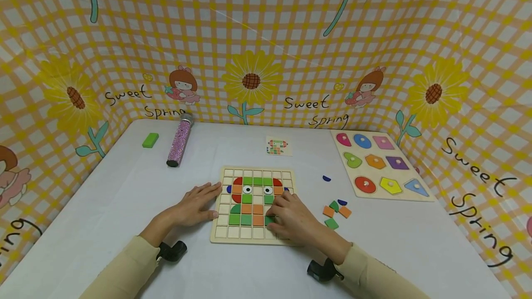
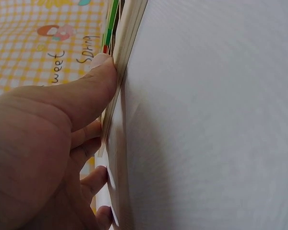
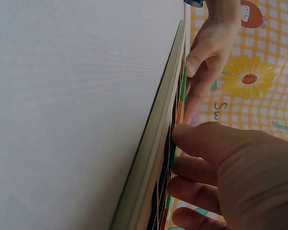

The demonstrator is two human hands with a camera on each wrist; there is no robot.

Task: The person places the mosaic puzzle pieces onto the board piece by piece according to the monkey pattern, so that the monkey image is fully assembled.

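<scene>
A wooden grid board [image 1: 254, 240] lies on the table, with coloured square and quarter-round tiles and two eye tiles forming a figure. My left hand [image 1: 195, 206] rests at the board's left side with fingers fairly straight; its fingertips and thumb touch the edge. Over the board's lower right, my right hand [image 1: 296, 218] has its thumb and index finger on either side of a green tile [image 1: 270, 220], pinching it at a cell. The right wrist view shows that thumb and curled fingers against the board's face. Part of the board's right side is hidden under the right hand.
Loose orange, green and blue tiles [image 1: 331, 223] lie right of the board. A pattern card [image 1: 279, 146] sits behind it. At the right is a knobbed shape puzzle [image 1: 376, 183]; at the left, a pink glitter microphone [image 1: 179, 144] and a green block [image 1: 150, 140]. Patterned cloth walls surround the table.
</scene>
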